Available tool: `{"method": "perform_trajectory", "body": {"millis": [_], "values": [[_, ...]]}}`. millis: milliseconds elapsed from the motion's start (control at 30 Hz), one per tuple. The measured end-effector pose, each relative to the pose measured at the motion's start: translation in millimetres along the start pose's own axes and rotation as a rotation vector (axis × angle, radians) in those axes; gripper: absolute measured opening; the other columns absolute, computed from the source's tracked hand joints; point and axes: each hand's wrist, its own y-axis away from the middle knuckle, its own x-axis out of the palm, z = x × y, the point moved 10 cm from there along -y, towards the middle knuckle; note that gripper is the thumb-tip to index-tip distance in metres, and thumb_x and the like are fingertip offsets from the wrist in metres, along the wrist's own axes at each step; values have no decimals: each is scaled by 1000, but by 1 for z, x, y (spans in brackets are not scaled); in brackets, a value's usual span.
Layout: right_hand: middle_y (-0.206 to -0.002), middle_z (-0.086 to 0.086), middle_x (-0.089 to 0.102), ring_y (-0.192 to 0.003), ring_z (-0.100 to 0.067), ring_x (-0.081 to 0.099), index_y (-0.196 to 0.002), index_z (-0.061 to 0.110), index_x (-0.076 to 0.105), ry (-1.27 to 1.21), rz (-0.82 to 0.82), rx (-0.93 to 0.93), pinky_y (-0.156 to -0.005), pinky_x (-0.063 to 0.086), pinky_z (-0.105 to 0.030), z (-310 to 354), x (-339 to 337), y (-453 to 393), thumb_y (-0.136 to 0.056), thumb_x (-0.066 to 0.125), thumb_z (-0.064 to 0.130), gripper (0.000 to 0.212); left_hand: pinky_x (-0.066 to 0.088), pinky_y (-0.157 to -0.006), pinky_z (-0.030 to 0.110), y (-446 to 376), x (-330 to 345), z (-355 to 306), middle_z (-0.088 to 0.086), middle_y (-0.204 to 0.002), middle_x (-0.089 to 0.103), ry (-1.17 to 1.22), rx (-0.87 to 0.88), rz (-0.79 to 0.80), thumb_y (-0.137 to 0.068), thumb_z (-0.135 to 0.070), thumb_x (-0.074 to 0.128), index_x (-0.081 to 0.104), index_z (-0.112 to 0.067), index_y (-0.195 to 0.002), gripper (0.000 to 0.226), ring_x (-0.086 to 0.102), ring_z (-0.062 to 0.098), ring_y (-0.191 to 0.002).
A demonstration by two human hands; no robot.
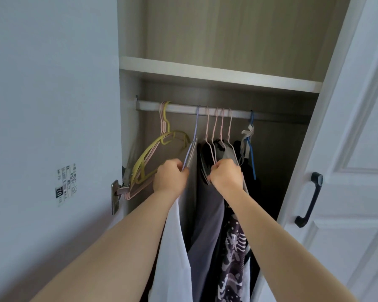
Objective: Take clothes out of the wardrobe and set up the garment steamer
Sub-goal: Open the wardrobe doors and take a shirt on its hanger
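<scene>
Inside the open wardrobe a metal rail [179,109] carries several hangers with clothes. My left hand [169,176] grips the shoulder of a lilac hanger [195,127] bearing a white garment [174,247]. My right hand [226,174] grips the lower part of a pink wire hanger [212,138] among dark and grey garments [207,225]. A patterned black-and-white garment [232,253] hangs below my right forearm. No garment steamer is in view.
Empty yellow and pink hangers [151,158] dangle at the rail's left end, and a blue hanger [251,149] hangs at the right. A white shelf [216,74] runs above the rail. The open door [52,127] stands left; the other door's dark handle [310,199] is at right.
</scene>
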Motion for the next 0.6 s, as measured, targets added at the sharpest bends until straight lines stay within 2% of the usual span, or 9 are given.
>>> {"method": "perform_trajectory", "body": {"millis": [100,200,267,333,367,467,533,600], "values": [[-92,-12,64,-88,-31,63,-99,6,60,163,-72,-54,-63,48,-33,4,-19,2,-94,54,13,11,50,-77,32,-12,7,-7,3,-87,65,128,-2,-7,-91,-20,60,68,-14,-96,11,62,23,-85],[-82,-10,56,-73,-27,56,-90,6,56,133,-68,-65,-58,44,-31,2,-19,-3,-92,53,6,3,44,-75,27,-19,14,-10,4,-92,65,208,-38,-4,-93,-17,58,67,-11,-101,14,59,20,-84],[-88,-13,60,-72,-25,53,-97,8,57,19,-21,-68,-54,39,-26,-1,-9,-10,-92,51,3,10,42,-71,26,-23,21,-10,6,-90,66,257,-76,4,-92,-14,55,69,-8,-97,15,58,19,-79],[-107,-16,64,-82,-27,58,-120,8,56,-132,41,-45,-59,41,-26,-5,4,-16,-93,50,3,28,42,-68,26,-25,25,-10,8,-87,67,297,-111,-8,-92,-12,54,70,-7,-93,17,58,20,-77],[-111,-17,64,-85,-28,59,-124,8,54,-197,59,-28,-62,42,-27,-7,10,-18,-93,49,2,31,44,-68,27,-27,27,-11,9,-86,67,327,-120,-17,-92,-12,54,69,-7,-91,16,59,21,-77],[-106,-17,65,-79,-25,56,-119,8,57,-347,67,11,-57,41,-27,-11,22,-23,-95,43,6,28,48,-68,27,-33,34,-12,5,-74,65,425,-141,-35,-95,-14,52,64,-14,-84,16,62,20,-73],[-95,-13,65,-66,-17,50,-118,9,60,-404,62,38,-50,36,-24,-12,25,-23,-98,42,12,27,39,-56,26,-35,37,-13,3,-61,55,416,-155,-44,-96,-16,50,57,-13,-73,25,52,18,-59],[-91,-10,64,-58,-11,43,-115,11,64,-448,28,52,-48,33,-22,-15,25,-23,-98,43,10,27,30,-51,28,-37,36,-10,2,-54,41,433,-171,-87,-96,-13,50,49,-8,-64,33,38,17,-51]]}}
